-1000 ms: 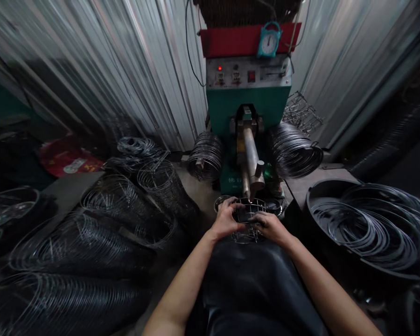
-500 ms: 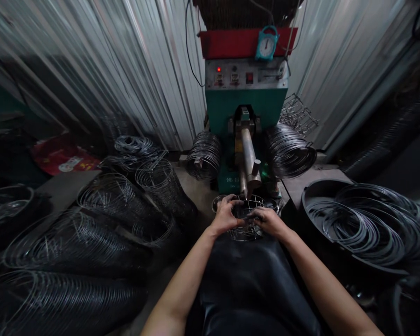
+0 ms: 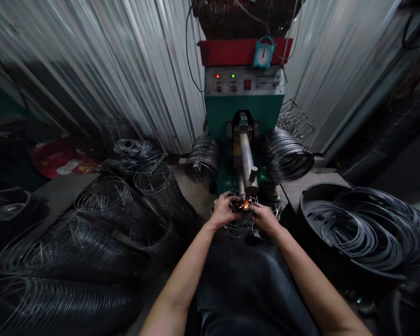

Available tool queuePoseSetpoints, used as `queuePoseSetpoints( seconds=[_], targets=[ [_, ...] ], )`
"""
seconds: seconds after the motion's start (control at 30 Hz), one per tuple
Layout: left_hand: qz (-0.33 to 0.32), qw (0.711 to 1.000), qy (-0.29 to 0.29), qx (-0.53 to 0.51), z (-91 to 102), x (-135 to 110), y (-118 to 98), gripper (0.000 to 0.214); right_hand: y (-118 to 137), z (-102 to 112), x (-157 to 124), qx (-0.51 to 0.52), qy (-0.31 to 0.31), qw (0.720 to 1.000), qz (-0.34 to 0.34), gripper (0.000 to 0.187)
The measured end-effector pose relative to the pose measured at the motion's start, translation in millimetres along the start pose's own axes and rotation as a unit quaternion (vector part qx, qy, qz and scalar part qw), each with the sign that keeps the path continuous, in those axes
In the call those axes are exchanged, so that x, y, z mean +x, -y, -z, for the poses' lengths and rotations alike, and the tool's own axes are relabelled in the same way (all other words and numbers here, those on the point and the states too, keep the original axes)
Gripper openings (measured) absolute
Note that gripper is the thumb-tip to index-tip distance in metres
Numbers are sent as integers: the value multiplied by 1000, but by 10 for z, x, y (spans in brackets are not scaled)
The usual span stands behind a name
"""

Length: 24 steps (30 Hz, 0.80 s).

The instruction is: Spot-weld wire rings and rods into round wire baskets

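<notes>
My left hand (image 3: 224,212) is closed on the left side of a round wire frame (image 3: 240,228). My right hand (image 3: 264,217) grips the same frame from the right. The frame sits at the tip of the metal arm (image 3: 247,156) of a green spot welder (image 3: 245,105). Orange sparks (image 3: 245,204) glow at the contact point between my hands. A red and a green lamp shine on the control panel (image 3: 243,80). My fingers hide part of the frame.
Wire ring bundles (image 3: 203,158) hang left of the welder, with another coil (image 3: 289,156) on its right. A black tub (image 3: 310,224) of wire rings stands to the right. Several stacks of wire rings (image 3: 73,298) fill the left. A teal dial clock (image 3: 264,52) hangs above.
Sparks have appeared at the electrode tip, and the green lamp has lit. The wire frame has tilted or shifted slightly between my hands. The view has moved a little.
</notes>
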<state>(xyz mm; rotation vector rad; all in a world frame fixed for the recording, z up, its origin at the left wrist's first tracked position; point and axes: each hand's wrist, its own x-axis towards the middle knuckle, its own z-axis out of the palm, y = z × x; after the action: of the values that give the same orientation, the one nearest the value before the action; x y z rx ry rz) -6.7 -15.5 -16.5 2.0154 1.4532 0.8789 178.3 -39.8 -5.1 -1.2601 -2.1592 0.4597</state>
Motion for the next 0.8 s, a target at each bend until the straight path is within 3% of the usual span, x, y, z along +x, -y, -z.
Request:
queuePoseSetpoints(
  seconds=[0.13,0.27,0.33,0.43,0.57,0.67,0.8],
  targets=[
    [9,1000,-30,-2,-45,-20,-10,66,22,-71,-264,97,-138,979,-116,33],
    [10,998,-61,25,-59,-36,-42,64,-128,-336,-850,210,-157,936,-236,29],
    [28,997,-62,22,-46,2,-44,63,-242,-524,-1169,220,-153,929,-255,29],
    [52,996,-66,14,-28,85,-30,62,-380,-775,-1545,146,-173,944,-238,27],
    [67,995,-68,18,-43,162,-17,61,-411,-892,-1716,145,-195,941,-234,18],
    [67,996,-58,14,-59,197,-28,60,-368,-809,-1662,261,-215,894,-295,21],
    [49,998,-50,-3,-19,180,-1,59,-377,-588,-1574,444,-232,771,-393,23]
  ],
)
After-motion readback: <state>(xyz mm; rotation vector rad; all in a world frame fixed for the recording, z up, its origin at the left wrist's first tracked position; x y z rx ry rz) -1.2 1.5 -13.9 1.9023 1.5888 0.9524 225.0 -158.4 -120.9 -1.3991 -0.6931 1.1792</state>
